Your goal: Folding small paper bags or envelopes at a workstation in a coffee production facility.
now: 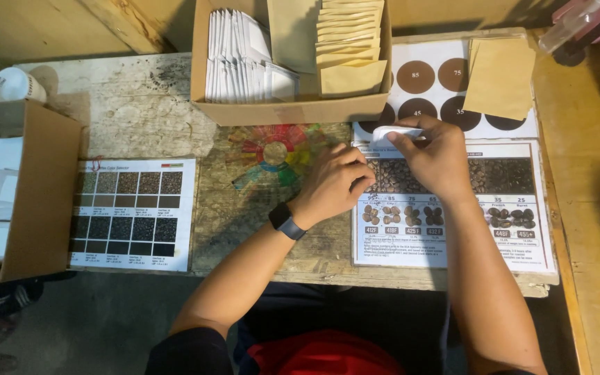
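My right hand (439, 156) grips a small white packet (394, 132) above a printed chart of coffee beans (515, 208) on the worn workbench. My left hand (335, 182), with a dark watch on its wrist, rests knuckles-down at the chart's left edge, fingers curled with nothing seen in them. A cardboard box (293, 111) just beyond both hands holds white packets (241, 59) on its left and tan paper envelopes (348, 48) on its right.
A colour wheel (276, 154) lies on the bench by my left hand. A bean colour chart (133, 212) lies at left beside an open carton (36, 194) of white packets. Tan envelopes (500, 76) cover a sheet of brown circles. A white cup (14, 85) stands far left.
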